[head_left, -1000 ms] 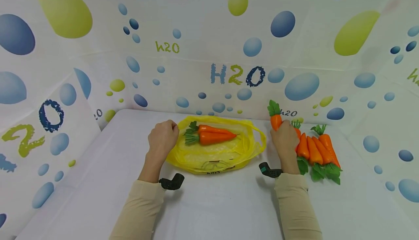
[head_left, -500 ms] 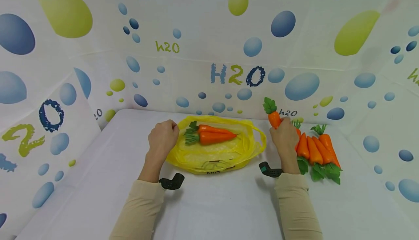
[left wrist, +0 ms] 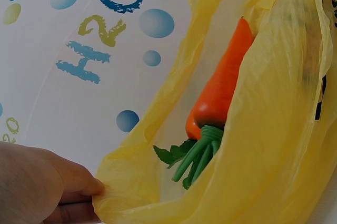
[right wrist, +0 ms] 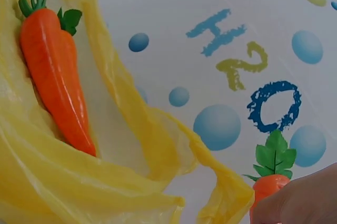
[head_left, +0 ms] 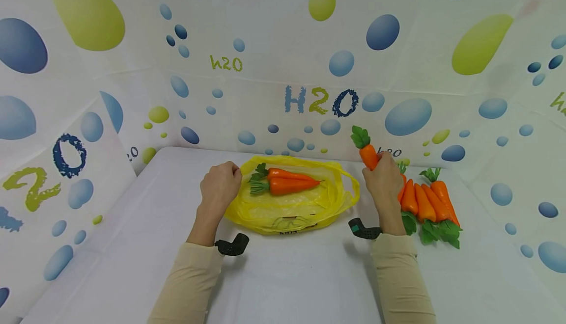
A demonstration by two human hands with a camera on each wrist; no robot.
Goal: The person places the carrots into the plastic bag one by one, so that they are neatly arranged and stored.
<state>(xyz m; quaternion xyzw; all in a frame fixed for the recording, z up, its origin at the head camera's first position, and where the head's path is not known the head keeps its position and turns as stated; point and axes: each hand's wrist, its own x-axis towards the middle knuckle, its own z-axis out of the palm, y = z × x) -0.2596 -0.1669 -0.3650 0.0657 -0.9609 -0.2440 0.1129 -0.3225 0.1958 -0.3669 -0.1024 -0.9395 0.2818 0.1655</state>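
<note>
My left hand point(head_left: 219, 186) pinches the left edge of a yellow plastic bag point(head_left: 292, 218), as the left wrist view shows with the bag's rim point(left wrist: 126, 182) between thumb and fingers. Two toy carrots point(head_left: 292, 185) lie side by side inside the spread bag, green tops to the left. My right hand point(head_left: 383, 179) grips another toy carrot point(head_left: 368, 157), leafy top up and tilted left; its lower end is hidden by the hand. In the right wrist view this held carrot point(right wrist: 267, 186) is close beside the bag's right handle point(right wrist: 226, 192).
To the right of my right hand, several more toy carrots point(head_left: 425, 203) lie in a row on the white tabletop point(head_left: 292, 280). A white wall cloth point(head_left: 265, 29) printed with bubbles rises behind and at the sides. A black wrist camera point(head_left: 364, 229) is strapped on each arm.
The carrot in my right hand has risen slightly and tipped further left, its leafy top moving toward the bag. My left hand and the bag stay as they were.
</note>
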